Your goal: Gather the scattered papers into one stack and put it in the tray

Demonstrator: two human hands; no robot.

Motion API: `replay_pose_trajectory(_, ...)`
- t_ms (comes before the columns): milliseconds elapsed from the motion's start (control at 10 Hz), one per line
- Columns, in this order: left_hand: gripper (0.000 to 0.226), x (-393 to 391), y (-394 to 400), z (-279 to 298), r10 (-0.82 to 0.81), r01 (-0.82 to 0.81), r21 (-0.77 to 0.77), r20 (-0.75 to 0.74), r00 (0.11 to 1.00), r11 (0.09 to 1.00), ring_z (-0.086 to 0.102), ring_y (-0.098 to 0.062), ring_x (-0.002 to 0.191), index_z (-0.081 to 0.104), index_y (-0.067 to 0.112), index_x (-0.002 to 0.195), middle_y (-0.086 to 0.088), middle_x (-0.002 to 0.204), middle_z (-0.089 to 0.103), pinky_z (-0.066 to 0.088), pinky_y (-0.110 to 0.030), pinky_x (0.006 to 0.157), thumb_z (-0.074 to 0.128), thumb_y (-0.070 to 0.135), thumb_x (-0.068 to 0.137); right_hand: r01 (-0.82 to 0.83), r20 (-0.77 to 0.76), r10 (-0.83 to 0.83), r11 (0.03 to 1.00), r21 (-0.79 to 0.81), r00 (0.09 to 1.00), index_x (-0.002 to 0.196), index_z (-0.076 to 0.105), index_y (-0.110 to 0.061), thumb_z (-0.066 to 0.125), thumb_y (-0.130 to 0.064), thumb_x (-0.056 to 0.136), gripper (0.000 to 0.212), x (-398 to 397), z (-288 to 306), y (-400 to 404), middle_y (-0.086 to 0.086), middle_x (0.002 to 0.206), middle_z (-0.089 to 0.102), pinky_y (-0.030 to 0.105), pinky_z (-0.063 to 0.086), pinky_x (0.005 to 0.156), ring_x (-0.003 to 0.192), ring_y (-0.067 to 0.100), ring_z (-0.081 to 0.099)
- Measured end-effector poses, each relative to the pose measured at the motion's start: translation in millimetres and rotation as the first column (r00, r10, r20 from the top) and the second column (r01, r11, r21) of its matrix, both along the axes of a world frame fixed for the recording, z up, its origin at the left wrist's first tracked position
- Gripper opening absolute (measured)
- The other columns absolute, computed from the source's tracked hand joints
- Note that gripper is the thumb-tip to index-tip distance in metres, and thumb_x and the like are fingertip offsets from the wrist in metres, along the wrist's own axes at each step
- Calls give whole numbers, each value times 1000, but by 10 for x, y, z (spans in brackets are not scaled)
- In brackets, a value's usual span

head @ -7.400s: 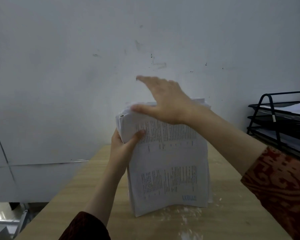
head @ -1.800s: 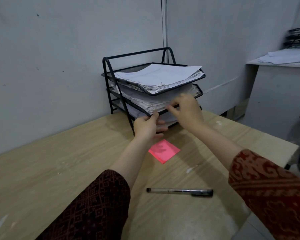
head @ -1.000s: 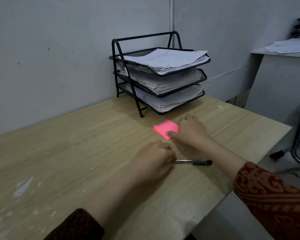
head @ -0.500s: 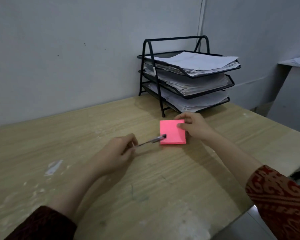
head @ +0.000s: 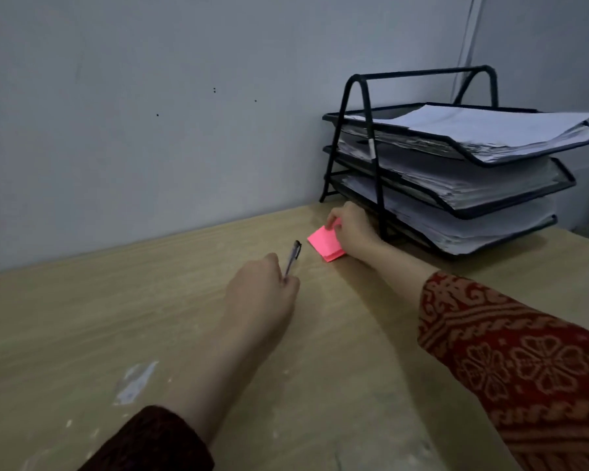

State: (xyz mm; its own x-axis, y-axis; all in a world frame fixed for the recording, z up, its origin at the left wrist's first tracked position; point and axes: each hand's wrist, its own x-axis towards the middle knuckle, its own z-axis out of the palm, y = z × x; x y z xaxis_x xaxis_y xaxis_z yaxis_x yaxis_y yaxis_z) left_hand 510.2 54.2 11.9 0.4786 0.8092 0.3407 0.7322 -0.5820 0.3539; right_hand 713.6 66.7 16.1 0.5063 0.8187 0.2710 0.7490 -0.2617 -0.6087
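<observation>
My left hand (head: 264,290) pinches the slim black-capped pen (head: 293,256), tip up, ready to write; my right hand (head: 349,229) grips the bright pink sticky-note pad (head: 323,244), steadying it. White paper stacks (head: 490,130) sit in the black wire tray (head: 371,158).

A light wooden table (head: 150,317) carries a black three-tier paper tray (head: 381,212) and a pink sticky-note pad (head: 323,244).

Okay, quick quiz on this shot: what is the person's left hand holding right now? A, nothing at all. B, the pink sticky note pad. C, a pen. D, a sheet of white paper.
C: the left hand has its fingers curled around a pen that points up and away over the table, while the pink sticky note pad is at the right hand.
</observation>
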Motion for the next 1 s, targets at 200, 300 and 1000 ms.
replay_pose_trajectory(200, 32, 387, 288, -72, 66, -61, 28, -204, 977, 998, 59, -35, 102, 57, 10, 106, -15, 109, 62, 39, -34, 70, 42, 34, 91, -11, 226, 11, 1000, -2, 974, 97, 72, -13, 49, -45, 78, 43, -94, -262, 4, 6, 113, 51, 33, 37, 95, 112, 24, 43)
replay_pose_trajectory(300, 41, 563, 436, -54, 73, -75, 2, -255, 964, 997, 57, -34, 111, 54, 9, 124, -15, 119, 60, 45, -35, 81, 43, 33, 92, -31, 256, 44, 998, -56, 966, 108, 67, -18, 59, -47, 79, 42, -84, -283, 12, 6, 106, 53, 35, 37, 96, 109, 24, 44)
replay_pose_trajectory(1000, 54, 762, 454, -114, 3, 2, 36, -146, 989, 999, 58, -38, 105, 54, 2, 125, -20, 111, 63, 44, -38, 76, 27, 42, 100, -54, 208, 34, 994, 95, 978, 117, 63, -14, 54, -28, 91, 31, -9, -300, 24, 10, 125, 58, 34, 32, 100, 117, 28, 47)
